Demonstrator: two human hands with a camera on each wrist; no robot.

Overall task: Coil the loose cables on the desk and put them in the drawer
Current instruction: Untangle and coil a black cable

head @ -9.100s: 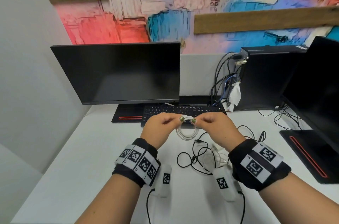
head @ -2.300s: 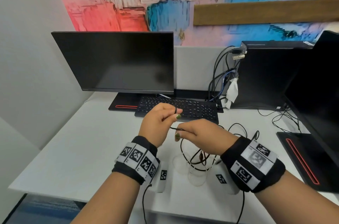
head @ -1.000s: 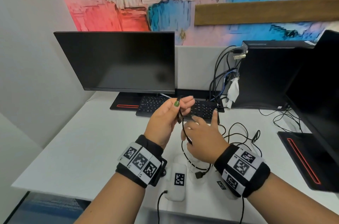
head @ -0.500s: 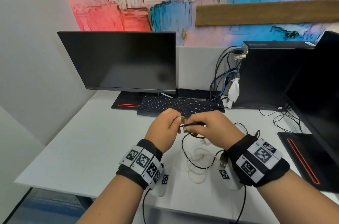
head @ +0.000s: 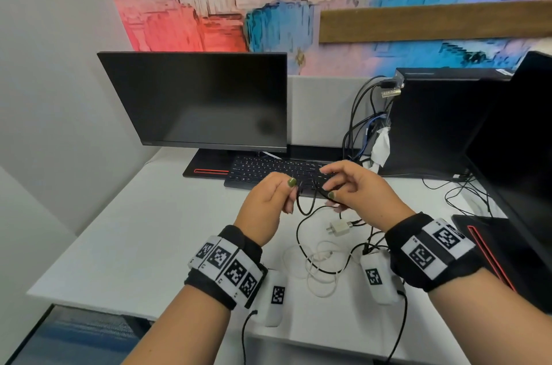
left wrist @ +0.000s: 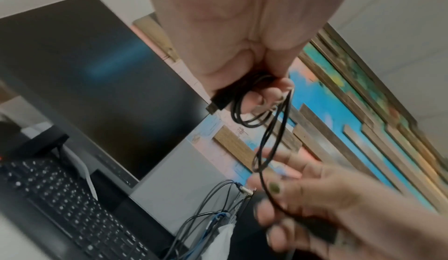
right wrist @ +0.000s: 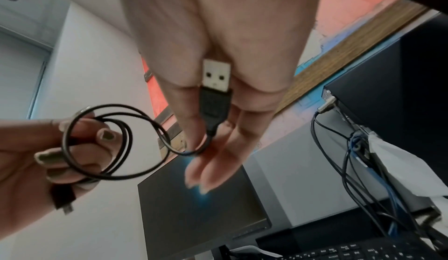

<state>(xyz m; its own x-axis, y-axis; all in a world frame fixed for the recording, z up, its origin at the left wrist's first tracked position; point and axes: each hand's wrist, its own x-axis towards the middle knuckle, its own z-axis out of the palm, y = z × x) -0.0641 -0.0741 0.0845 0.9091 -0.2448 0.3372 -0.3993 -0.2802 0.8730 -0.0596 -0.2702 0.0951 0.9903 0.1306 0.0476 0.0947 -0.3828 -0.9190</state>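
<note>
Both hands are raised over the white desk (head: 125,248), working a thin black USB cable (head: 310,200). My left hand (head: 291,191) grips its small coil (right wrist: 101,143) between thumb and curled fingers, and one plug end (left wrist: 215,103) sticks out below the palm. My right hand (head: 328,185) pinches the free stretch with its thumb. The USB-A plug (right wrist: 215,84) lies along the right hand's fingers. A white cable (head: 322,266) lies in loose loops on the desk below my hands, crossed by another black cable (head: 300,245). No drawer is in view.
A white charger plug (head: 337,228) lies on the desk beneath my right hand. A black keyboard (head: 268,170) and a monitor (head: 197,102) stand behind. A computer tower (head: 433,122) with a cable bundle and a second monitor (head: 519,155) fill the right side.
The white coil I held nine seconds ago now lies on the desk. Since half a second ago my right hand has drawn slightly away from the left, with a fresh black loop between them.
</note>
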